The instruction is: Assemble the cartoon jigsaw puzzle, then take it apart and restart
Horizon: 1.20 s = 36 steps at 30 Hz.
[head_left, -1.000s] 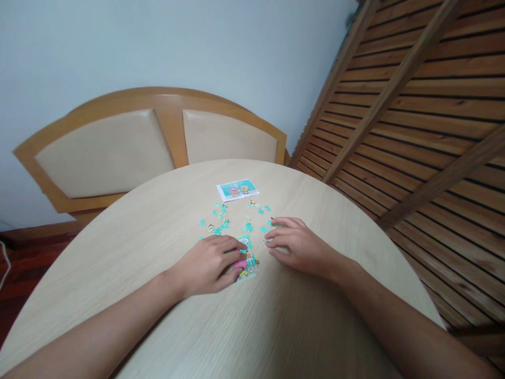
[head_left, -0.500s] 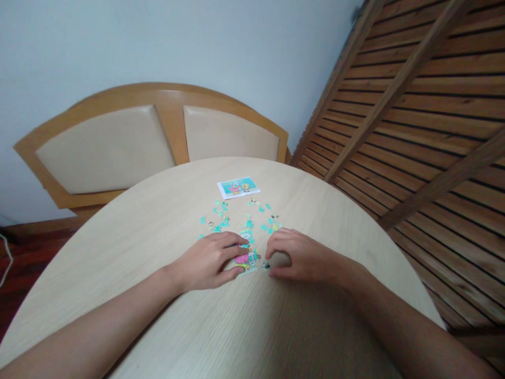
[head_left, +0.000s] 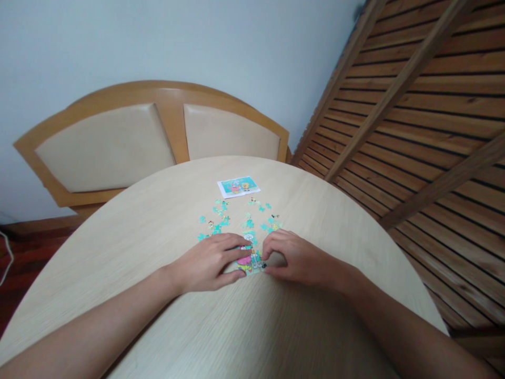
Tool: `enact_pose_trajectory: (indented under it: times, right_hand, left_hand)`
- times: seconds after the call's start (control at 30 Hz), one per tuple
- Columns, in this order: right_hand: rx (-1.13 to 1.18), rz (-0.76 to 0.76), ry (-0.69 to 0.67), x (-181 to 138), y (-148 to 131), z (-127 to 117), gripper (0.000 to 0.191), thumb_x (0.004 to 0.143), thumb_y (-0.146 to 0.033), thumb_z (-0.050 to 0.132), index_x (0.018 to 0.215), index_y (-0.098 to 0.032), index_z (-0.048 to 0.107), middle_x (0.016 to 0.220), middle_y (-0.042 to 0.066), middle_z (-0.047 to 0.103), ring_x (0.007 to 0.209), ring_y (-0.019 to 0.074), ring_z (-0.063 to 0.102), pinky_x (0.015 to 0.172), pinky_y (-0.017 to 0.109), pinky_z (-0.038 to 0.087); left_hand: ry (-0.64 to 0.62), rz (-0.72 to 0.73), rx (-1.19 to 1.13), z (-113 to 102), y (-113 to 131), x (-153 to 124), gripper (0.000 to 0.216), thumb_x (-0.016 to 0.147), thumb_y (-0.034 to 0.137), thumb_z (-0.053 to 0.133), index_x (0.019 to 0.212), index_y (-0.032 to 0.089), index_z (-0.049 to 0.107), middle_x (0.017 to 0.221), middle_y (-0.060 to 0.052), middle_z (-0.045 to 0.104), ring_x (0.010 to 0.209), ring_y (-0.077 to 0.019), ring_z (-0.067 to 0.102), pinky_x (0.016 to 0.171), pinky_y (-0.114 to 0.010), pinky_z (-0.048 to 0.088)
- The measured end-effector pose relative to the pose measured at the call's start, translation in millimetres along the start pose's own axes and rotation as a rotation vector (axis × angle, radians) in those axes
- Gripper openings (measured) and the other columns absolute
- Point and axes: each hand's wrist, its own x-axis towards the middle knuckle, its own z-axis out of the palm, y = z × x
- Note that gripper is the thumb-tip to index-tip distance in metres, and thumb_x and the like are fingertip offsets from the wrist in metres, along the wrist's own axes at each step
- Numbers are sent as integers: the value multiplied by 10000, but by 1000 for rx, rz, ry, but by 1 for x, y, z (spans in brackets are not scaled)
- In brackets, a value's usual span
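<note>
A partly joined cartoon puzzle [head_left: 248, 260] lies on the round pale wooden table [head_left: 165, 221], between my two hands. My left hand [head_left: 209, 262] rests flat on the puzzle's left side with fingers stretched over it. My right hand [head_left: 294, 258] is curled at the puzzle's right edge, thumb and fingers pinching a small dark puzzle piece [head_left: 264, 266] against it. Several loose teal pieces [head_left: 221, 216] are scattered just beyond the hands.
A small reference picture card [head_left: 238, 186] lies farther back on the table. A wooden bench with beige padded backs [head_left: 106, 145] stands behind the table. A slatted wooden panel [head_left: 414, 116] leans at the right.
My right hand drew back from the loose pieces, curled into a pinch on a small piece and moved left to the puzzle's right edge. My left hand stayed on the puzzle.
</note>
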Motion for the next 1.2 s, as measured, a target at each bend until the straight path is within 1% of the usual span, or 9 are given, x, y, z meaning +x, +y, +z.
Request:
enact_pose_trajectory:
  times: [0.13, 0.27, 0.37, 0.5, 0.63, 0.73, 0.87, 1.0, 1.2]
  right_hand:
    - [-12, 7, -4, 1, -2, 1, 134, 822, -171, 732, 926, -201, 653, 1005, 42, 699, 983, 214, 628, 923, 372, 459]
    - [-30, 18, 2, 1, -5, -1, 159, 819, -198, 748, 956, -203, 666, 1026, 48, 705, 997, 223, 632, 923, 380, 459]
    - [-30, -22, -19, 0, -6, -2, 173, 824, -192, 756, 986, -207, 696, 1046, 50, 720, 1004, 220, 648, 925, 370, 453]
    - [-59, -59, -56, 1, -6, -3, 122, 852, -192, 744, 972, -217, 748, 988, 36, 748, 957, 201, 674, 908, 356, 445]
    - [-88, -75, -57, 2, -2, -2, 80, 880, -229, 732, 948, -237, 774, 939, 26, 756, 910, 187, 684, 869, 340, 451]
    - [-89, -93, -44, 2, -1, -1, 55, 894, -253, 725, 910, -234, 774, 900, 22, 757, 875, 180, 685, 829, 325, 457]
    - [-96, -90, -42, 2, -2, -1, 50, 895, -234, 718, 869, -225, 760, 883, 20, 757, 858, 181, 682, 804, 319, 453]
    - [-97, -68, -48, 2, -2, -1, 88, 889, -249, 725, 814, -204, 735, 816, 13, 741, 820, 182, 678, 776, 314, 451]
    - [-94, -36, -53, 2, -4, -2, 87, 881, -241, 730, 806, -198, 722, 821, 10, 735, 816, 182, 678, 783, 315, 452]
  left_hand:
    - [9, 9, -2, 0, 0, 0, 399, 982, 394, 581, 1337, 213, 607, 1379, -123, 618, 1256, -300, 598, 1057, -482, 503]
    - [4, 11, -3, 1, 0, 0, 410, 981, 395, 585, 1353, 222, 598, 1399, -118, 607, 1272, -301, 585, 1064, -489, 496]
    - [-7, 4, -5, 0, 1, 0, 416, 973, 384, 600, 1353, 216, 597, 1403, -119, 604, 1281, -301, 579, 1073, -489, 489]
    - [-2, 11, -17, 0, 1, 0, 410, 976, 385, 598, 1354, 224, 594, 1402, -116, 604, 1285, -296, 576, 1076, -485, 486]
    - [-1, 9, -17, 0, 0, 0, 412, 981, 394, 592, 1358, 229, 592, 1404, -115, 602, 1288, -298, 574, 1075, -486, 486]
    - [-6, 14, -11, 0, 0, 0, 410, 985, 396, 584, 1358, 226, 594, 1400, -117, 604, 1283, -297, 576, 1075, -482, 486]
    - [-11, 13, -1, 0, 0, 0, 410, 986, 392, 582, 1359, 223, 592, 1402, -116, 601, 1289, -299, 569, 1078, -480, 485]
    - [-25, 5, 7, 0, 1, 0, 422, 986, 398, 578, 1366, 214, 585, 1411, -118, 593, 1295, -301, 562, 1087, -483, 477]
    - [-33, 6, 5, -1, 1, 1, 415, 994, 401, 562, 1362, 211, 587, 1410, -117, 593, 1292, -297, 559, 1088, -475, 477]
